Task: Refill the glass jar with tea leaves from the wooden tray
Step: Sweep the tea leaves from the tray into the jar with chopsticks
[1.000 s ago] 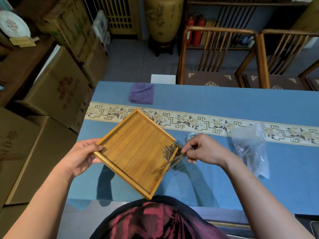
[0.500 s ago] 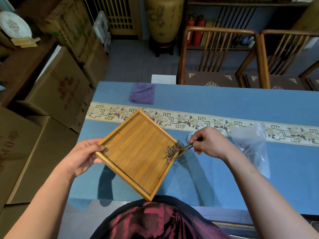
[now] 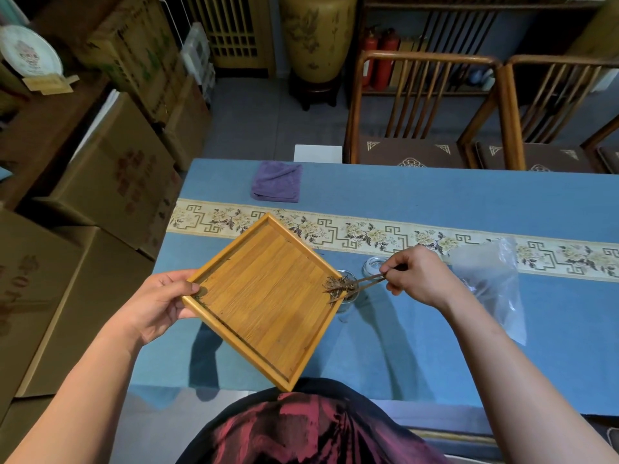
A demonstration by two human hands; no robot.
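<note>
Holding a wooden tray tilted above a blue table, the left hand gripped its left corner, thumb pressed on the rim. A small heap of tea leaves sat at the tray's right corner, directly over the mouth of a glass jar standing on the table — mostly hidden beneath the tray. The right hand pinched thin tweezers, tips at the heap; whether they gripped any leaves could not be told. A glass lid lay just beside the jar, a plastic bag further right. Done well, this step probably called for keeping the corner centred over the opening and nudging leaves gently — not flicking them.
</note>
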